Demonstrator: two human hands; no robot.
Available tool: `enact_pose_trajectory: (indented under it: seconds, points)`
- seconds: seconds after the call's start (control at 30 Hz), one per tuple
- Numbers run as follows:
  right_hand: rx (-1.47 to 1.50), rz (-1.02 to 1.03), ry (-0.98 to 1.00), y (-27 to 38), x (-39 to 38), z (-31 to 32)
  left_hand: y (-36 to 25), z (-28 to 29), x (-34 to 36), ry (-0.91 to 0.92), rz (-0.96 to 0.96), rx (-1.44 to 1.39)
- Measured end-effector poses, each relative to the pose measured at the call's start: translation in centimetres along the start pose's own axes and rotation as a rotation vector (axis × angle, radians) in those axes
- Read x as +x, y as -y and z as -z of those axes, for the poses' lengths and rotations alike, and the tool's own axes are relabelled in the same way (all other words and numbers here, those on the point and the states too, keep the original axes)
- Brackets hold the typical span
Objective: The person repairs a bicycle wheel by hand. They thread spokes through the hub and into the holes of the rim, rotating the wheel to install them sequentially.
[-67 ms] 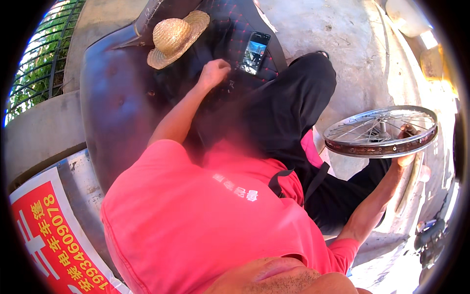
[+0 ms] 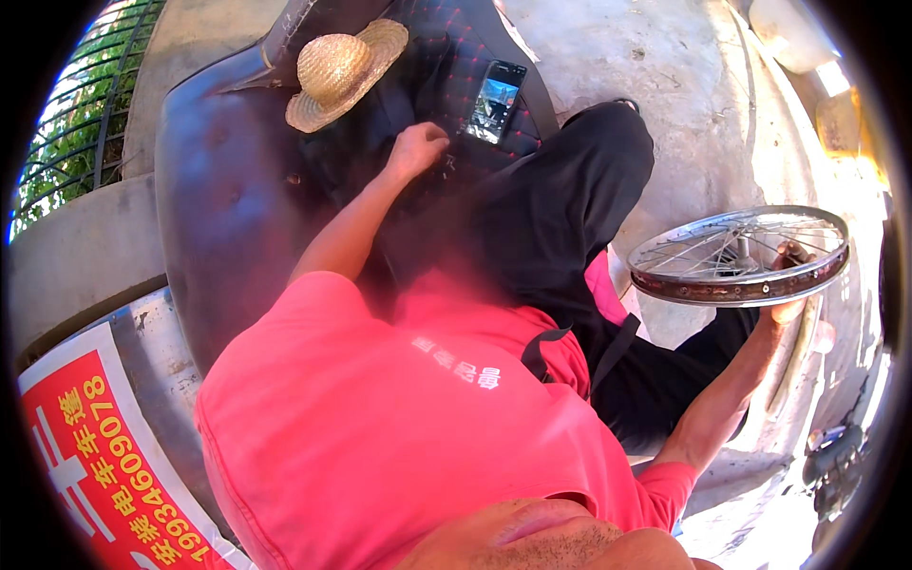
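The right hand (image 2: 788, 275) is closed around the rim of a spoked bicycle wheel (image 2: 739, 255), holding it roughly level in the air out to the person's right, clear of the concrete ground (image 2: 665, 57). The left hand (image 2: 418, 147) rests loosely curled, fingers bent, on the dark padded seat (image 2: 228, 209). A smartphone (image 2: 494, 88) lies just beside that hand, and a straw hat (image 2: 340, 68) sits near the seat's far edge.

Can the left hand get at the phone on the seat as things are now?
Probably yes. The left hand rests on the dark seat beside the phone, and nothing lies between them.
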State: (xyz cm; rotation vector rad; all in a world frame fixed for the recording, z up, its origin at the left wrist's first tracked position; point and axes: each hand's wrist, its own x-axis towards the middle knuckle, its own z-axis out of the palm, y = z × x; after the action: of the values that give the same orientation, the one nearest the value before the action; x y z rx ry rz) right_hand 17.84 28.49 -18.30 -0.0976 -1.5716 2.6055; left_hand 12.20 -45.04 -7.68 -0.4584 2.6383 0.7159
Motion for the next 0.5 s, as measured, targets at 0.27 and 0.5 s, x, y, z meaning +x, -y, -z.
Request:
enact_pose_trajectory:
  seconds: [0.27, 0.5]
  points:
    - [-0.049, 0.027, -0.089, 0.0, -0.2, -3.0, 6.1, -4.7, -0.5, -0.078, -0.04, -0.02]
    - [-0.022, 0.093, -0.076, 1.1, -0.8, -6.4, 1.8, -3.6, -2.0, -0.03, -0.015, -0.022]
